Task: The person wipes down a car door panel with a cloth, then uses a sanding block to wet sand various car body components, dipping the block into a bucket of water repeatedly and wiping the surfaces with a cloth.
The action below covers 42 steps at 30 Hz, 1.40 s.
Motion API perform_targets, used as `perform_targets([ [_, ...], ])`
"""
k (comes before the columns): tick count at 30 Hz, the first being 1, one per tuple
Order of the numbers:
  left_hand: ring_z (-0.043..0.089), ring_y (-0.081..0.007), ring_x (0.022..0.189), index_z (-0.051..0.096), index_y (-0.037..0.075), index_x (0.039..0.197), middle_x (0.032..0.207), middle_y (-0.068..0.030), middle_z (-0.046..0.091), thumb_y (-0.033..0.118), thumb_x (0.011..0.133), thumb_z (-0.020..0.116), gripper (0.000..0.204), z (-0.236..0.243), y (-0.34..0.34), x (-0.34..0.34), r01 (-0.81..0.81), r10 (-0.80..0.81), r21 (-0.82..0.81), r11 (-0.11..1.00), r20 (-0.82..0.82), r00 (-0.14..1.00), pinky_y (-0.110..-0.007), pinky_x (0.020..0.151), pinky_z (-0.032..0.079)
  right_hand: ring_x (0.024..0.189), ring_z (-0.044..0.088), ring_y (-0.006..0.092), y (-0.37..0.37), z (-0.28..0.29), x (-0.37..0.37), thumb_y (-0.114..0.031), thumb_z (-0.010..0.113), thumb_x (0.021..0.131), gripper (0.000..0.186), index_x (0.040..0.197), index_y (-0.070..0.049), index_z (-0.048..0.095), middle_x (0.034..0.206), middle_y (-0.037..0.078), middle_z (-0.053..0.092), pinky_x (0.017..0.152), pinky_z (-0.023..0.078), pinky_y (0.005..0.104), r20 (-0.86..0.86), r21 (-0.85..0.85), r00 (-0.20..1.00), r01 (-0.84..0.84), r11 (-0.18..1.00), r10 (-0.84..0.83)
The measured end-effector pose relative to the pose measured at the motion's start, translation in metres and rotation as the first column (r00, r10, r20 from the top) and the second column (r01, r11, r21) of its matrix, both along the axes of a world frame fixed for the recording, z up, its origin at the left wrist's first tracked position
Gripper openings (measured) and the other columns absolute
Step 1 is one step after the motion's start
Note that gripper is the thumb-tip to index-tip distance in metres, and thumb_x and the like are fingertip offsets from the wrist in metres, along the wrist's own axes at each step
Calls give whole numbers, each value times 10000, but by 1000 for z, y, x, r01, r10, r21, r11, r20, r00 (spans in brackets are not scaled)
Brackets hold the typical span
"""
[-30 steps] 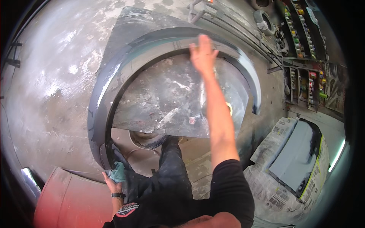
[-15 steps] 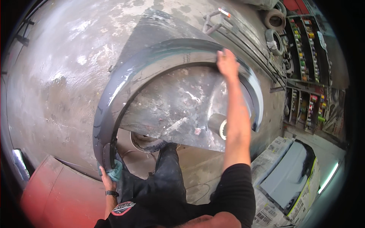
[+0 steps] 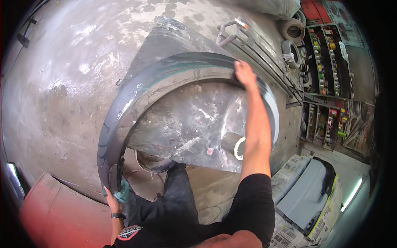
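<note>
A large glossy dark-grey wheel arch flare [image 3: 136, 91] curves over a stained dark board [image 3: 178, 118]. My right hand [image 3: 245, 75] is closed over its upper right stretch, the arm reaching across the arch's opening. At the near left end, my left hand [image 3: 112, 201] is closed on a teal cloth [image 3: 121, 193] that lies against the flare's tip. Some of the left fingers are hidden by the cloth and the flare. Inside the arch, beside my right forearm, a grey cylinder with a pale rim [image 3: 230, 143] lies on the board.
A round tub [image 3: 155, 162] sits below the board's near edge. At left is a red car panel [image 3: 62, 202]. A metal frame [image 3: 260, 51] lies beyond the flare, near tires [image 3: 292, 31] and shelves of cans [image 3: 324, 62]. A grey panel [image 3: 304, 194] rests on newspaper at right.
The whole view has shifted, so the floor objects appear further left and lower. Both hands keep their places on the flare and cloth, with little other visible movement.
</note>
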<state>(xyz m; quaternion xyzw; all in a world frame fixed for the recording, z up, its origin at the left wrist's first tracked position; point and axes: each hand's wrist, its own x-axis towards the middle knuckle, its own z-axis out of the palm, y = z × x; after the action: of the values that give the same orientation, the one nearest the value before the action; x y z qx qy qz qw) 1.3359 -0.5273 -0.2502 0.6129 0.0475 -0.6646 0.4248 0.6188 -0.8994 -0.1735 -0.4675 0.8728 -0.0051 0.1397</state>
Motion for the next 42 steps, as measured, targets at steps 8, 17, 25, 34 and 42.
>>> perform_targets([
  [8,639,-264,1152,475,-17,1423,1338,-132,602,510,1056,444,643,8,-9,-5,33,-35,19,999,104,994,-403,972,547,1446,380,342,-40,-18,110,-486,368,1042,599,1458,-71,486,1536,169,445,1161,264,626,32,4,913,-407,913,407],
  [17,597,-259,1225,421,-18,1454,1405,-141,560,466,1064,458,623,12,-14,-15,-64,68,-33,997,125,990,-390,1039,493,1384,446,366,-34,1,234,-378,449,1022,512,1387,-29,534,1444,197,526,1137,295,591,2,-150,857,-510,847,516],
  [25,549,-230,1258,457,-33,1435,1426,-136,535,466,1062,472,623,-4,6,-13,-66,69,-21,998,170,983,-368,1063,448,1361,471,358,-27,5,252,-396,453,1034,515,1402,-45,528,1428,204,538,1137,346,528,-73,-121,729,-684,719,681],
  [34,532,-202,1260,425,-13,1472,1430,-106,522,447,1071,467,612,-28,22,-9,-54,56,-17,998,169,984,-356,1074,430,1329,496,375,-69,14,259,-340,477,1034,453,1338,-18,571,1394,215,560,1109,376,550,97,52,651,-759,649,753],
  [42,532,-178,1246,435,17,1473,1397,-73,542,451,1064,486,599,-8,5,-18,-70,87,-87,994,211,974,-330,1049,441,1396,444,337,43,16,440,-326,528,1014,461,1378,-44,542,1451,164,527,1174,271,578,35,-175,287,-941,289,957],
])
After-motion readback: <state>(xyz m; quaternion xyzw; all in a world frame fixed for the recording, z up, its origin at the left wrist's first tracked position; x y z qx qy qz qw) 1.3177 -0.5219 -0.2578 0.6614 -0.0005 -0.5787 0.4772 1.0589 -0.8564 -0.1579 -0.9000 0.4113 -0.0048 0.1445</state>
